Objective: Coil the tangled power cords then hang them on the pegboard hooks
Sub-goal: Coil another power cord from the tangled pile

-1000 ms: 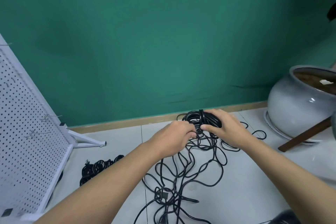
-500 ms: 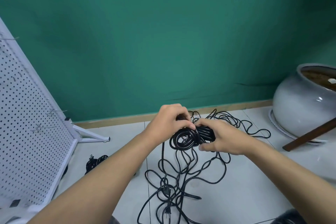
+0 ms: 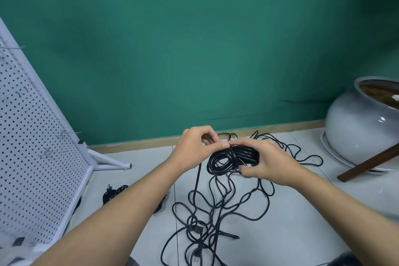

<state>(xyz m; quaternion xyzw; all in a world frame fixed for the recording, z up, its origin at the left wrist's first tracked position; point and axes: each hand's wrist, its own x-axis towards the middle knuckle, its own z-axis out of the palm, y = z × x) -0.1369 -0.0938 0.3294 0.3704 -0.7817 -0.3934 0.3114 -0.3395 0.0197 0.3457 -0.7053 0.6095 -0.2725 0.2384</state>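
The left hand point(image 3: 193, 147) has lifted and pinches a loose cord point(image 3: 197, 183) that hangs below its fingers. The right hand point(image 3: 266, 163) grips the coil point(image 3: 226, 161). Another loop is going on.

head-worn, facing down-forward, close over floor point(image 3: 302, 211)

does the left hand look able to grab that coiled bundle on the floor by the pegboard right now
Probably not yet. Nothing blocks the way to the floor bundle, but the left hand pinches cord at the coil that the right hand grips, so it would have to let go first.
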